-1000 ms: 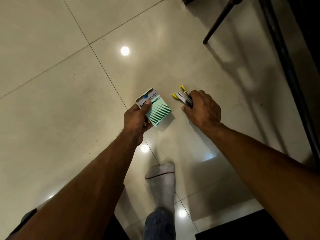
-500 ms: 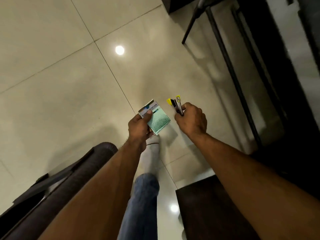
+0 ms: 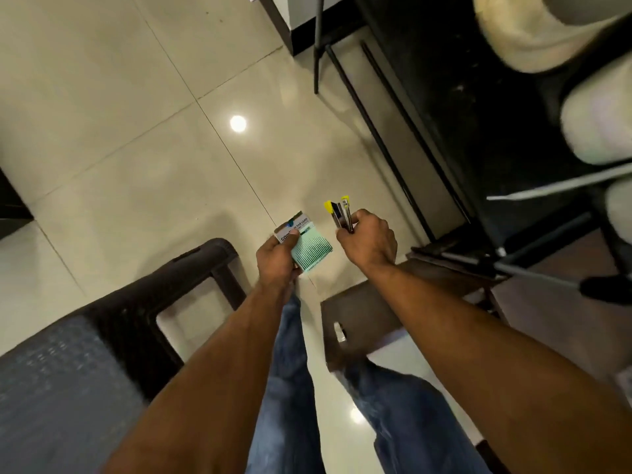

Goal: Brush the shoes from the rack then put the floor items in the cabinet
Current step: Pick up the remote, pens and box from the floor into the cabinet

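Pale glossy tiles make up the floor (image 3: 130,138), which catches a round ceiling light in its shine. A black metal rack (image 3: 455,107) stands to the right, and blurred pale shoes (image 3: 533,32) sit on it at the upper right. At the lower left is a dark plastic chair (image 3: 85,340) with a blue-grey seat. A dark brown stool (image 3: 362,316) stands between the person's legs and the rack, and blue jeans (image 3: 290,388) show below the forearms.

The 2 bare forearms reach forward and both hands are held up above the floor, near each other but apart. The left hand (image 3: 277,258) is clamped on a small mint-green box (image 3: 311,249), the thumb pressed across its printed white end. The right hand (image 3: 371,239) is curled round a bundle of thin tools with 2 yellow tips (image 3: 340,210), which stick out above the fist.
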